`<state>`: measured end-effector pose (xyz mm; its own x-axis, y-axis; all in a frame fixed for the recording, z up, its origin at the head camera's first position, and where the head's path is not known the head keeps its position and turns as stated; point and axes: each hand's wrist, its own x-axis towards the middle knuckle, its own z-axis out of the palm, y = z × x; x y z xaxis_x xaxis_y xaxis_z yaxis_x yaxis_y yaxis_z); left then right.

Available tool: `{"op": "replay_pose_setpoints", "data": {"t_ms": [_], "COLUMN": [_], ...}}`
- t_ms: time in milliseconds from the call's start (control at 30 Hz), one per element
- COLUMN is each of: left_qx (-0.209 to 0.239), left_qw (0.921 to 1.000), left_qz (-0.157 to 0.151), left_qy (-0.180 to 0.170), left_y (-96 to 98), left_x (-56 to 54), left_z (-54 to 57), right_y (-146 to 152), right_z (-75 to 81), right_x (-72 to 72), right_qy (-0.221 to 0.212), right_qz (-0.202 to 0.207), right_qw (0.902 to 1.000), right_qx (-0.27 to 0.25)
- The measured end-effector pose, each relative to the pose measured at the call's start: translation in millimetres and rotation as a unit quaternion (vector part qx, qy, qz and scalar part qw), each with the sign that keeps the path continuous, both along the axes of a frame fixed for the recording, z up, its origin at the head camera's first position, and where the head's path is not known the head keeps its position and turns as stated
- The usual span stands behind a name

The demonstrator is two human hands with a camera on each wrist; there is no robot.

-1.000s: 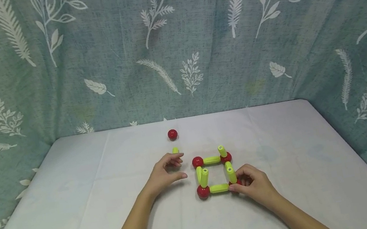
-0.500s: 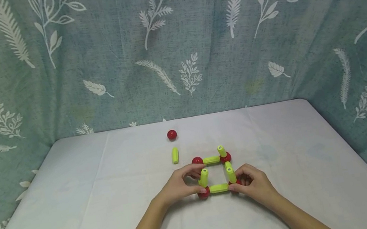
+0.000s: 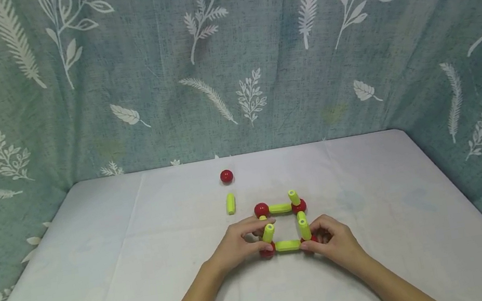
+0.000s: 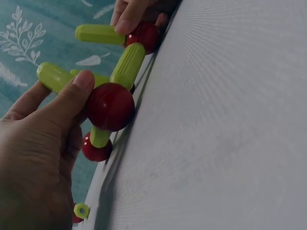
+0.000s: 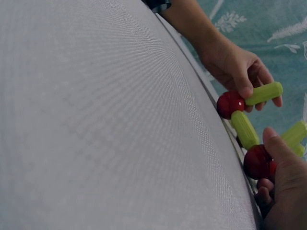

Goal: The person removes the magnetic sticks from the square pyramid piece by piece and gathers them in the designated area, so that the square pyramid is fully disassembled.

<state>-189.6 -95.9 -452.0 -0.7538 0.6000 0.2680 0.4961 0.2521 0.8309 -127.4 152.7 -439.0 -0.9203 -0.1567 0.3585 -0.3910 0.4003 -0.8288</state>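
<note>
A square frame of red balls and yellow-green building sticks lies on the table in the head view. Upright sticks rise from three corners, including the far right ball [image 3: 299, 207]. My left hand [image 3: 236, 250] pinches the upright stick [image 3: 268, 232] at the near left corner, its thumb close to the red ball [image 4: 111, 107] there. At the near right corner my right hand [image 3: 336, 244] grips the red ball [image 5: 258, 162], thumb in front, beside another upright stick [image 3: 304, 229]. The left hand partly hides the left side of the frame.
Behind the left hand lie a loose yellow-green stick [image 3: 230, 204] and, farther back, a loose red ball [image 3: 226, 176]. A white cloth covers the table [image 3: 115, 281]. A leaf-patterned curtain [image 3: 161, 126] hangs behind its back edge.
My left hand has moved right from beside the loose stick and taken hold at the near left corner. The frame has shifted slightly away. My right hand has stayed at its corner.
</note>
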Motion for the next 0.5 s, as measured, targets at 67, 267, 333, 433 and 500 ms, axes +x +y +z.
{"op": "replay_pose_setpoints", "data": {"t_ms": [67, 267, 333, 433, 500], "left_qx": [0.012, 0.056, 0.057, 0.045, 0.040], "left_qw": [0.9996, 0.9956, 0.9944, 0.9935, 0.9920], "left_qz": [0.014, 0.049, 0.050, 0.049, 0.050], "left_qy": [0.020, -0.056, -0.074, -0.093, -0.109], "left_y": [-0.1, -5.3, -9.1, -15.6, -20.4], "left_x": [-0.4, -1.6, -3.0, -6.8, -9.7], "left_z": [1.3, 6.0, 6.5, 6.6, 6.7], "right_y": [0.5, 2.1, 1.9, 1.3, 0.8], "right_z": [0.3, -1.5, -2.2, -2.4, -2.1], "right_x": [-0.3, -0.8, -0.8, -0.8, -0.6], "right_qy": [-0.004, -0.007, -0.006, -0.008, -0.009], "right_qz": [-0.002, 0.004, 0.007, 0.007, 0.004], "right_qw": [1.0000, 0.9999, 0.9999, 0.9999, 0.9999], "right_qx": [0.000, -0.010, -0.014, -0.012, -0.008]}}
